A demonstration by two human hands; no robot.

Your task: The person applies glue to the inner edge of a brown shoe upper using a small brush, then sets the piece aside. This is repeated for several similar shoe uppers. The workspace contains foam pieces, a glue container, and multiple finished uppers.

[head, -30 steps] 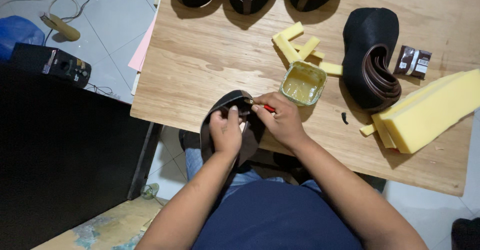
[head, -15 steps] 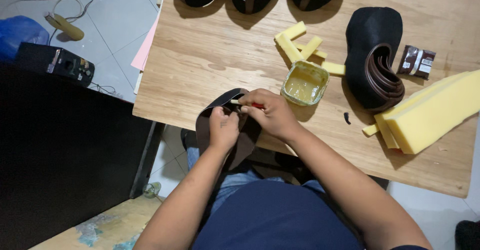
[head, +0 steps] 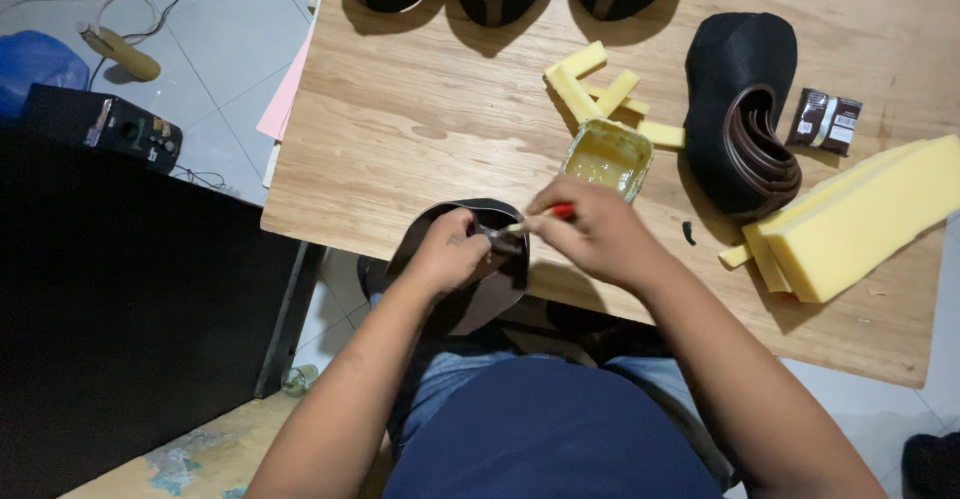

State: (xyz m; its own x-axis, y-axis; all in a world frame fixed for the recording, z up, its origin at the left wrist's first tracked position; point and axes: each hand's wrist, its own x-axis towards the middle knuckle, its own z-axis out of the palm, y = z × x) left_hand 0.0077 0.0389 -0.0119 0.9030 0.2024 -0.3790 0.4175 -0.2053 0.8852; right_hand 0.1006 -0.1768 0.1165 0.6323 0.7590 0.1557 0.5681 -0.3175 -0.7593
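Presently, findings as follows.
Workpiece: dark curved band, brown-black, bent into an open loop, glossy inner face.
Location: at the near edge of the wooden table, partly overhanging the lap.
Orientation: loop opening faced the person; long axis ran roughly left to right.
Left hand: clenched on the band's upper edge.
Right hand: pinched a red-handled brush, bristles touching the band.
Nearby: yellowish glue tin just beyond the right hand.
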